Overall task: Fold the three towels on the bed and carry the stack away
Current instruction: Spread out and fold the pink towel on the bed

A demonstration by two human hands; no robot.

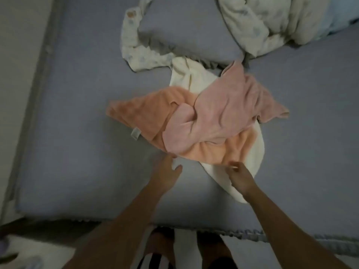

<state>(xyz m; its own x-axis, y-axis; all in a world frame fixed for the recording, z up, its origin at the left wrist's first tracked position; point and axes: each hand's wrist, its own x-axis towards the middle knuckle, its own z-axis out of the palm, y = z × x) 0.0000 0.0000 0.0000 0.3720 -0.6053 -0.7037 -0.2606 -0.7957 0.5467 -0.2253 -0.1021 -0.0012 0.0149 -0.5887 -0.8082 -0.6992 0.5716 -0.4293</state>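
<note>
Three crumpled towels lie in a heap on the blue-grey bed (pixel 77 142). A pink towel (pixel 219 111) is on top, an orange towel (pixel 139 111) with a small white tag lies under it, and a cream towel (pixel 194 78) is at the bottom, sticking out at the far and near ends. My left hand (pixel 167 171) hovers with fingers apart at the heap's near edge, its fingertips close to the orange towel. My right hand (pixel 240 175) rests over the cream towel's near end, fingers bent near the orange towel's edge; no grip shows.
A rumpled white patterned blanket (pixel 272 22) is bunched at the far right, with a strip (pixel 132 43) curling around a blue-grey pillow (pixel 186 32). The bed's near edge (pixel 252 232) runs in front of my legs. Floor lies to the left.
</note>
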